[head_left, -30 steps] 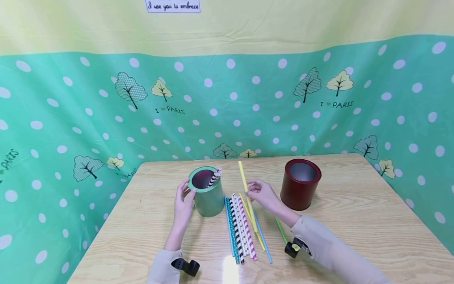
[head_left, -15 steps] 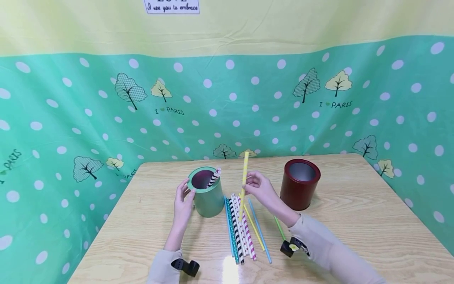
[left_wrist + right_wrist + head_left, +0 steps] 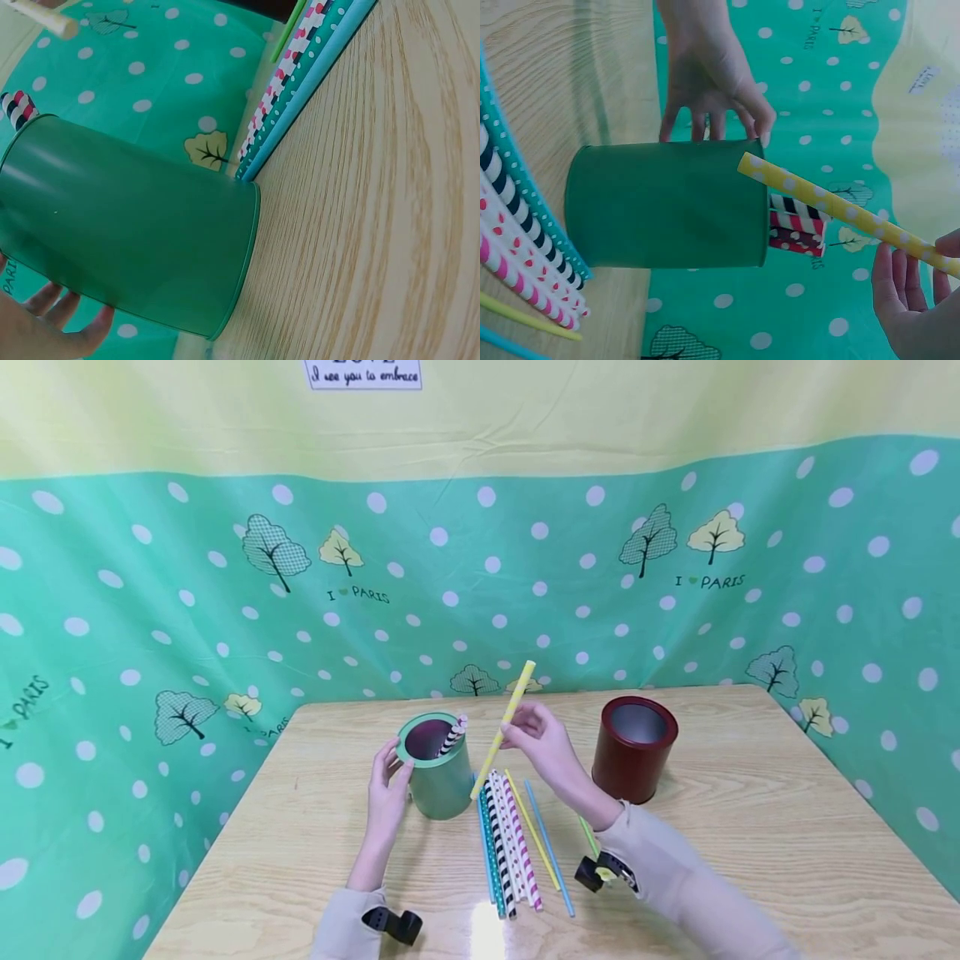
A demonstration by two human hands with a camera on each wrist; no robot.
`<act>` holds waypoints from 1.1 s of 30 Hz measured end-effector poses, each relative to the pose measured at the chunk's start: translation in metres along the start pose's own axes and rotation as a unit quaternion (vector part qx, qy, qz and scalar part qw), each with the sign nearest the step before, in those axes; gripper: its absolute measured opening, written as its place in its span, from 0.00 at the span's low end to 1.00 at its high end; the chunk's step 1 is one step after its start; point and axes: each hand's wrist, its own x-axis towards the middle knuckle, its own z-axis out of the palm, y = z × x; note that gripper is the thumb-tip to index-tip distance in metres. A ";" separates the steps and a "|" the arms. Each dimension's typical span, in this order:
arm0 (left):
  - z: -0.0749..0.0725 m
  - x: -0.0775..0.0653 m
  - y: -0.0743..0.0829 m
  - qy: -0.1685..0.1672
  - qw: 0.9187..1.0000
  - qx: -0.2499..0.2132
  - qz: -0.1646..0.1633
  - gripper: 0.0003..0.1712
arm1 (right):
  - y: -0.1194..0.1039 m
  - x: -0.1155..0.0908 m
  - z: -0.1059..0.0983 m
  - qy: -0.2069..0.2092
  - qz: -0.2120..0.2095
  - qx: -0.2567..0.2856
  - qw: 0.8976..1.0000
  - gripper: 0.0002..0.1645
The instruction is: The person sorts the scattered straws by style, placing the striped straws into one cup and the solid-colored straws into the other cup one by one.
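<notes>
In the head view my right hand (image 3: pixel 536 731) pinches a yellow paper straw with white dots (image 3: pixel 517 693). It slants, its lower end close to the right side of a green can (image 3: pixel 442 789). In the right wrist view the straw's free end (image 3: pixel 780 178) overlaps the can's rim. My left hand (image 3: pixel 387 789) holds the can at its left side, thumb and fingers curved about the rim. Several striped and patterned straws (image 3: pixel 452 737) stick out of the can. A row of paper straws (image 3: pixel 506 843) lies on the table to its right.
A dark red can (image 3: pixel 633 764) stands upright at the right, with no straws showing above its rim. A thin yellow straw (image 3: pixel 536 835), a blue straw (image 3: pixel 551 852) and a green straw (image 3: pixel 588 835) lie near my right forearm. A dotted curtain (image 3: pixel 495 585) hangs behind the wooden table (image 3: pixel 750 793).
My right hand has lifted the yellow dotted straw off the row and moved it up and left, its lower end swinging toward the green can. The left hand has stayed in place.
</notes>
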 end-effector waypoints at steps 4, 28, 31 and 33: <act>0.001 0.001 0.001 0.001 1.000 -0.002 -0.001 0.25 | -0.009 0.002 0.006 -0.002 -0.022 0.015 1.000 0.14; 0.001 0.000 0.004 -0.006 1.000 -0.008 -0.010 0.25 | -0.018 0.017 0.036 0.021 -0.083 0.027 0.996 0.13; 0.001 -0.001 0.009 -0.007 1.000 -0.013 -0.018 0.26 | -0.016 0.018 0.039 0.018 -0.080 0.020 0.996 0.13; 0.001 -0.003 0.014 -0.009 1.000 -0.009 -0.019 0.26 | -0.015 0.018 0.041 0.016 -0.078 0.015 0.997 0.12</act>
